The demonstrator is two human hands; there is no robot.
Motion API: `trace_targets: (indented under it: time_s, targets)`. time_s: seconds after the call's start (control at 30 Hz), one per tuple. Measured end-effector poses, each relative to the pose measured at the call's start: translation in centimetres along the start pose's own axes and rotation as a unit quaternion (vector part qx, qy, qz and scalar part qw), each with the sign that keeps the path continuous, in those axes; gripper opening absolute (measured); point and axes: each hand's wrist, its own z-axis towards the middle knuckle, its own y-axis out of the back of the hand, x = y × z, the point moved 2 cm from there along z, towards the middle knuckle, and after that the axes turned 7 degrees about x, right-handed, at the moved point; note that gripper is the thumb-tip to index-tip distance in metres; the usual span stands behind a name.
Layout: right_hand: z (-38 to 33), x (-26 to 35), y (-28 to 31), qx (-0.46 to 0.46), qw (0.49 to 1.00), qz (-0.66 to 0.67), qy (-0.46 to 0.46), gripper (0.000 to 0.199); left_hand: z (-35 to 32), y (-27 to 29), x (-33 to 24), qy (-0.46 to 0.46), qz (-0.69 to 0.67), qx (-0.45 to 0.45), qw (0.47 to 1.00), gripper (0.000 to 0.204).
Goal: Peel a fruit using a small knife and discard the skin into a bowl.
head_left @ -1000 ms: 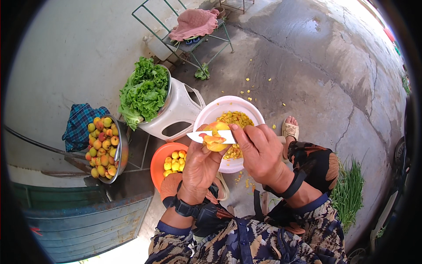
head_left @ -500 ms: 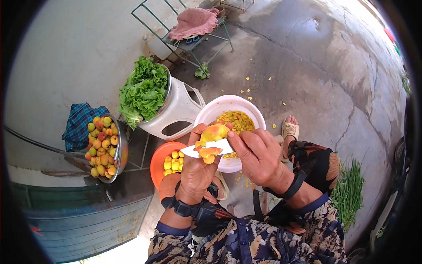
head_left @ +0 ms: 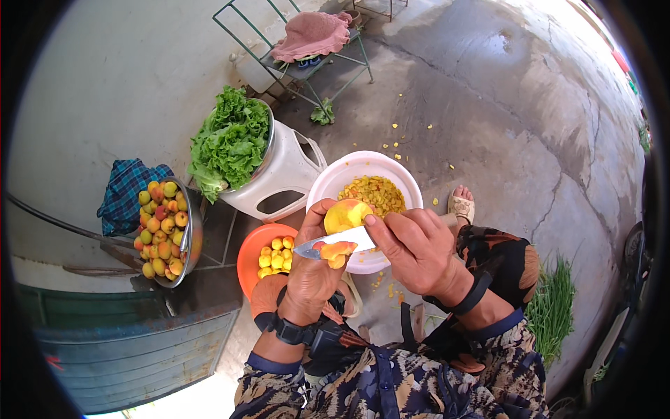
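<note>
head view, left to right: metal bowl of apricots (head_left: 162, 230); lettuce (head_left: 230, 143) on white stool (head_left: 283, 174); orange bowl (head_left: 255, 255); left hand (head_left: 314, 269), fingers grasping a peeled fruit (head_left: 347, 215); knife (head_left: 335, 243) across it, clenched in right hand (head_left: 419, 251); white bowl (head_left: 335, 181) of peelings just beyond.

Knife (head_left: 335, 243) handle hidden inside right hand (head_left: 419, 251)

Cracked concrete floor (head_left: 502, 126) bears scattered yellow scraps (head_left: 401, 143) (small bits).
</note>
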Motion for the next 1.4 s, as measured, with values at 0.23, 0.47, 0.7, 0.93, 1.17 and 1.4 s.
trace_targets:
  time_s: [0.23, 0.47, 0.7, 0.93, 1.17, 1.4]
  targets:
    - [-0.1, 0.0, -0.2, 0.016, 1.0, -0.009, 0.025, 0.055, 0.0, 0.4, 0.3, 0.029, 0.02, -0.028, 0.999, 0.068]
    - [-0.1, -0.2, -0.3, 0.015, 0.999, -0.028, 0.009, 0.055, -0.2, 0.5, 0.4, 0.025, 0.018, -0.021, 0.999, 0.062]
    - [-0.5, -1.5, -0.8, 0.029, 0.997, -0.013, -0.066, 0.05, -0.4, 0.3, -0.4, 0.039, 0.115, -0.048, 0.991, 0.068]
    - [-0.3, -0.7, -0.6, -0.016, 0.998, 0.038, -0.037, 0.05, -0.3, 0.2, -0.4, 0.017, 0.087, -0.026, 0.996, 0.061]
    - [-0.5, -0.7, -1.1, 0.005, 0.998, 0.017, -0.056, 0.048, -0.1, 0.3, -0.5, 0.016, 0.134, -0.034, 0.99, 0.062]
    - [-0.4, -1.6, -0.6, -0.008, 0.99, 0.023, -0.139, 0.044, -0.1, 0.0, -0.7, -0.033, 0.159, 0.014, 0.987, 0.066]
